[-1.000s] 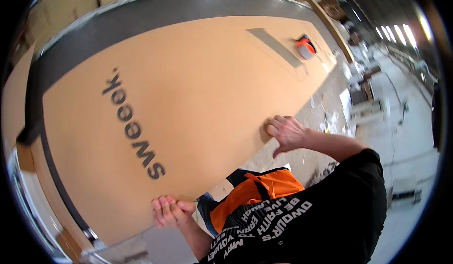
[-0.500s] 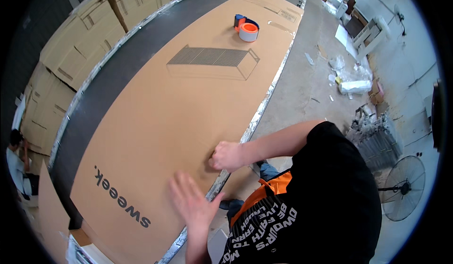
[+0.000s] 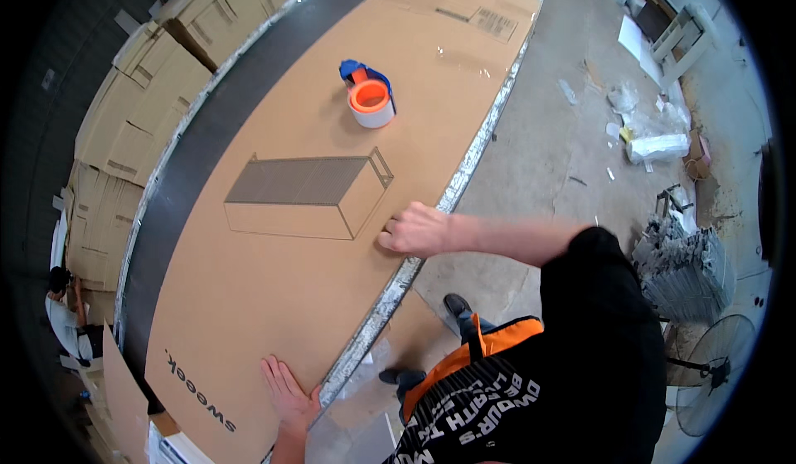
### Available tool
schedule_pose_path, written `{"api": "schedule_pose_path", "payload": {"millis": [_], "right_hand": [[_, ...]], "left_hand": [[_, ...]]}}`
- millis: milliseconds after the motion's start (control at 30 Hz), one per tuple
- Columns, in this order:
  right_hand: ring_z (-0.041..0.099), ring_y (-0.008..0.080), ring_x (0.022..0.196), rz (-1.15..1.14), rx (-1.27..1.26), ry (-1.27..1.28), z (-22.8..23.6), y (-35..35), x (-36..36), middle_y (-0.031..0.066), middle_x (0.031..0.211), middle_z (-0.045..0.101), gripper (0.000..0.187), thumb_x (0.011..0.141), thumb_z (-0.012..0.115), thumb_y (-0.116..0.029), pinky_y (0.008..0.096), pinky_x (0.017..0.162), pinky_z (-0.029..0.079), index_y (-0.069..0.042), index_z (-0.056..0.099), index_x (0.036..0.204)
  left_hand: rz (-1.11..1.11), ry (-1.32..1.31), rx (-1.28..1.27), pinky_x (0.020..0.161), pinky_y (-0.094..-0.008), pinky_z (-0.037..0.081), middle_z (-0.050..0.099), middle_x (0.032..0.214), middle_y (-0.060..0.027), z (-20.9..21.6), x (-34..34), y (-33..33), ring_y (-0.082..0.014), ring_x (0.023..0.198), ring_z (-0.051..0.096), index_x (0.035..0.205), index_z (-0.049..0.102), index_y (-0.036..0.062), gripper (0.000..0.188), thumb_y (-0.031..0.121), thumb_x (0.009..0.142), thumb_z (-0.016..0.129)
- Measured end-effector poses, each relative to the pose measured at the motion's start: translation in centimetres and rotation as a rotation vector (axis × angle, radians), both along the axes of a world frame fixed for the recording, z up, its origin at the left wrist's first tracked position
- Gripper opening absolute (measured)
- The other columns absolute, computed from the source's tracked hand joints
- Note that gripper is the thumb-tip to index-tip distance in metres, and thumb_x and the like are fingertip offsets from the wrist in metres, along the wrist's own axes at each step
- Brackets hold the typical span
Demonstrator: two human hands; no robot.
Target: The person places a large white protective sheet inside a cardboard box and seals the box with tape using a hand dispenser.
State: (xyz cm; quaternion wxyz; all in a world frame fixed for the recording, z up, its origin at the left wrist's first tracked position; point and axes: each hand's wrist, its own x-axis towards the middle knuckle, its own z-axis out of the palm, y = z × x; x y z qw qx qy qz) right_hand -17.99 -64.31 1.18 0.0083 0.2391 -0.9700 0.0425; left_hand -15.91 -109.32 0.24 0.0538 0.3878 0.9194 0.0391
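Observation:
A long flat cardboard box (image 3: 282,298) lies along the bench in front of me. My left hand (image 3: 288,396) rests palm down on its near right part, fingers stretched out. Farther along the same side, my right hand (image 3: 417,230) is closed, its knuckles low over the cardboard beside the right edge. Whatever its curled fingers may hold is hidden. Between that hand and the far left is a printed line drawing (image 3: 298,194). Beyond the drawing, a blue and orange tape dispenser (image 3: 371,103) with a roll of tape stands on the box, touched by neither hand.
The bench's worn metal edge (image 3: 385,302) runs along the right side. Stacked cartons (image 3: 141,107) stand beyond the left edge, where another person (image 3: 66,319) is. On the right are plastic scraps (image 3: 655,124) on the floor, a stack of grey pieces (image 3: 688,273) and a fan (image 3: 717,373).
My right hand, still closed, has slid farther away along the box's right edge. My left hand, blurred before, now lies flat on the cardboard. The whole view has shifted.

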Motion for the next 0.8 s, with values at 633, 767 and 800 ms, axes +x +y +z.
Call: {"api": "schedule_pose_path", "payload": {"millis": [633,767,800], "right_hand": [[0.061,0.0343,0.089,-0.304,-0.633,0.114,4.6,8.5,-6.9,0.0163,0.089,0.062,0.034,0.067,0.071,-0.017,0.0425,0.077,0.049,-0.008,0.061,0.098],[0.059,0.0332,0.089,-0.805,-0.351,0.784,3.5,18.1,-17.8,0.0203,0.102,0.059,0.055,0.065,0.075,-0.019,0.0425,0.072,0.049,-0.002,0.056,0.113],[0.061,0.0307,0.082,-0.907,-0.291,0.761,1.9,20.3,-19.6,0.0192,0.098,0.061,0.055,0.064,0.076,-0.019,0.0414,0.066,0.051,-0.002,0.057,0.113]], "left_hand": [[0.005,-0.038,-0.143,0.111,-0.0586,0.015,0.013,0.148,-0.0309,1.2,-2.9,14.9,-0.0533,0.136,0.009,0.138,0.023,-0.0129,0.104,0.039,0.065,0.075],[-0.035,-0.031,-0.114,0.111,-0.0586,0.015,0.016,0.148,-0.0308,1.7,-3.2,16.0,-0.0541,0.136,0.011,0.137,0.026,-0.0136,0.102,0.038,0.064,0.075],[-0.047,-0.034,-0.099,0.111,-0.0585,0.015,0.015,0.148,-0.0303,1.7,-3.4,16.3,-0.0538,0.136,0.010,0.137,0.025,-0.0131,0.103,0.038,0.064,0.075]]}}
